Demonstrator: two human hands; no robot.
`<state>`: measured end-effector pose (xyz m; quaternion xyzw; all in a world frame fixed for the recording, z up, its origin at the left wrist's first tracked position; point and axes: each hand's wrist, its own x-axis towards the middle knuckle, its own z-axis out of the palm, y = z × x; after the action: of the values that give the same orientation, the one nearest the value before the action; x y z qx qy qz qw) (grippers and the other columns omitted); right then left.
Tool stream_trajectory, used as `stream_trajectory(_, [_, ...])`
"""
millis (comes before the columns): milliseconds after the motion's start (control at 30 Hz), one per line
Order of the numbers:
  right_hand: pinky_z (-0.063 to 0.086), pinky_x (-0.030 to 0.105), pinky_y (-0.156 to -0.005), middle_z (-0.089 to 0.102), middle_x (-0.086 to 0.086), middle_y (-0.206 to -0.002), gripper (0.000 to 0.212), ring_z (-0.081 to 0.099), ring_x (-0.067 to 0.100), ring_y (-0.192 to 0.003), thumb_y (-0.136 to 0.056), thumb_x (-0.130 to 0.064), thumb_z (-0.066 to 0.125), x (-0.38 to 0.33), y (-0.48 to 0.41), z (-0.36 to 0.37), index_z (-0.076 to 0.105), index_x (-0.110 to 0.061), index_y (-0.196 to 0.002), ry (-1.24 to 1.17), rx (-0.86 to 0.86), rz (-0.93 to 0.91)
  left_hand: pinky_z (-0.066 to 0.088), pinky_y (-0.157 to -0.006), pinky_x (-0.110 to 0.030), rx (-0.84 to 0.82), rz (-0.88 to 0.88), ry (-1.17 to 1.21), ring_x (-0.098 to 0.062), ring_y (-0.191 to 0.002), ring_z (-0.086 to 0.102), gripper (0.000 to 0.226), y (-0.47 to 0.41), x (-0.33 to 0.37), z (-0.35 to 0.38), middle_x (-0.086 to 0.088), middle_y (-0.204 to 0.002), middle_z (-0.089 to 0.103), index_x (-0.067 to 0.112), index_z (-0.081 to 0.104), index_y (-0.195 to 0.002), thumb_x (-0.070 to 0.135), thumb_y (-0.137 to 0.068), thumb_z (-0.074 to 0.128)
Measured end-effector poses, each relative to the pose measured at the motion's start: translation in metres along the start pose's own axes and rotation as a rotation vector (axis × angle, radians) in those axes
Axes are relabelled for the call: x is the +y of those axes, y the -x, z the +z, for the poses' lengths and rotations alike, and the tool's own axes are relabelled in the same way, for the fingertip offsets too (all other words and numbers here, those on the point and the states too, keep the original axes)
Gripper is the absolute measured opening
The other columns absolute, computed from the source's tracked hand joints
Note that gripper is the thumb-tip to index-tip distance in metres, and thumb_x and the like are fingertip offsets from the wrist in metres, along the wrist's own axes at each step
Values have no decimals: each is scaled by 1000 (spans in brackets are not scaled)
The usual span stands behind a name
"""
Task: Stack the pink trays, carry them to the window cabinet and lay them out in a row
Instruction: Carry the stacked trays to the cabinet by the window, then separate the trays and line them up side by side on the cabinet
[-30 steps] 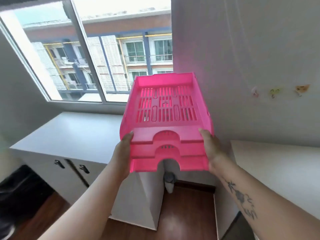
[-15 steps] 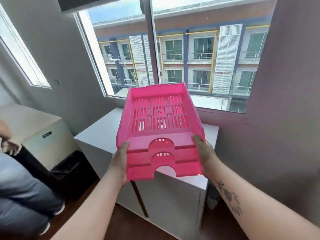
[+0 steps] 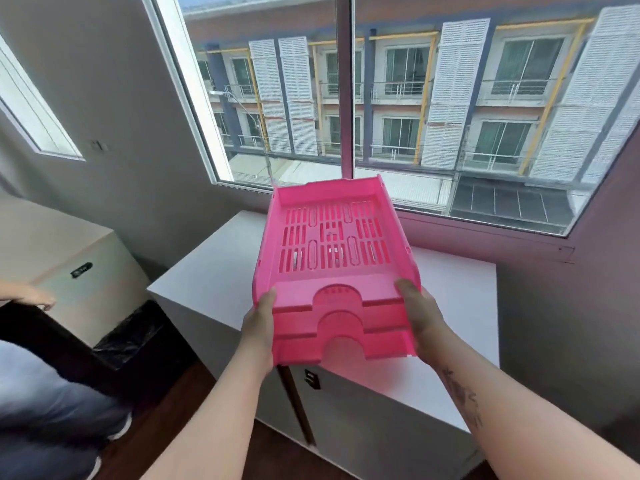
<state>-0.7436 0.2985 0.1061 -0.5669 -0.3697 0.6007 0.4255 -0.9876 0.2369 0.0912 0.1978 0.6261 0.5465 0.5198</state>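
A stack of three pink slotted trays (image 3: 332, 237) hangs in the air in front of me, over the white window cabinet (image 3: 214, 271). My left hand (image 3: 259, 323) grips the stack's near left corner and my right hand (image 3: 420, 313) grips its near right corner. The stack tilts slightly, with its far end raised toward the window. The cabinet top under the stack is partly hidden by the trays.
A large window (image 3: 415, 109) runs behind the cabinet. Left of it stand a beige cabinet (image 3: 62, 244) and a bin with a black bag (image 3: 128, 334). Another person's leg and shoe (image 3: 52, 410) are at the lower left. A grey wall (image 3: 571, 341) closes the right side.
My view has swung left and closer to the window cabinet. The tray stack, still held by both hands, now hangs over the cabinet top.
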Motion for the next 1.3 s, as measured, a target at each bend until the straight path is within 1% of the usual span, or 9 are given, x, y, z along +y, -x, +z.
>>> stream_trajectory(200, [54,48,-84,72,11,-98,16,68,32,-90,-94,-33,47,10,-13,-2,62,-26,-93,53,4,11,56,-75,-59,17,-37,-37,-37,-92,69,50,-14,-10,2,-15,-103,72,28,60,-113,63,-77,56])
stream_trajectory(367, [50,30,-59,71,-2,-92,13,68,15,-79,-92,-31,54,-22,-19,-10,63,-29,-101,207,-49,-174,52,-53,-24,119,220,-283,-16,-86,68,31,-11,14,-3,2,-94,72,35,64,-105,54,-82,55])
stream_trajectory(467, [51,30,-59,69,-4,-90,18,67,14,-75,-91,-19,51,-55,-30,-7,62,-26,-104,351,-44,-264,53,-58,-25,127,329,-387,-13,-83,67,20,-11,38,4,5,-90,72,37,66,-94,46,-84,50])
stream_trajectory(633, [54,35,-64,70,3,-90,32,65,22,-77,-87,-6,40,-64,-33,3,67,-18,-99,502,1,-295,47,-51,-30,191,403,-501,-20,-64,57,32,-14,53,13,-16,-78,67,7,67,-88,23,-92,40])
stream_trajectory(833, [43,27,-47,65,-1,-78,28,59,16,-62,-86,-8,39,-78,-24,42,63,-17,-97,509,42,-436,40,-44,-28,280,490,-477,-18,-58,54,27,-22,82,-19,-4,-70,59,31,63,-72,34,-88,41])
stream_trajectory(967, [57,49,-71,70,11,-95,33,66,33,-79,-88,-7,38,-77,-18,94,61,-13,-112,441,-10,-436,43,-52,-30,313,516,-503,-20,-61,58,29,-41,109,-66,-3,-75,65,29,69,-93,35,-88,42])
stream_trajectory(1033, [57,49,-77,67,15,-109,40,66,33,-87,-91,-8,38,-72,-21,127,54,-10,-127,432,-22,-418,47,-54,-30,322,517,-520,-22,-66,65,25,-55,120,-94,-2,-81,70,37,68,-90,37,-89,42])
stream_trajectory(1167, [40,31,-51,59,9,-85,39,47,16,-58,-94,-7,38,-57,-31,202,49,-7,-131,406,1,-430,47,-53,-25,336,538,-510,-11,-69,65,22,-97,139,-152,10,-81,67,33,64,-106,31,-95,44])
stream_trajectory(1300, [32,29,-50,46,0,-71,43,39,12,-54,-95,-7,34,-35,-50,282,43,-9,-137,391,24,-360,46,-58,-25,288,508,-489,-7,-77,61,26,-154,154,-212,12,-88,63,24,58,-120,26,-98,45])
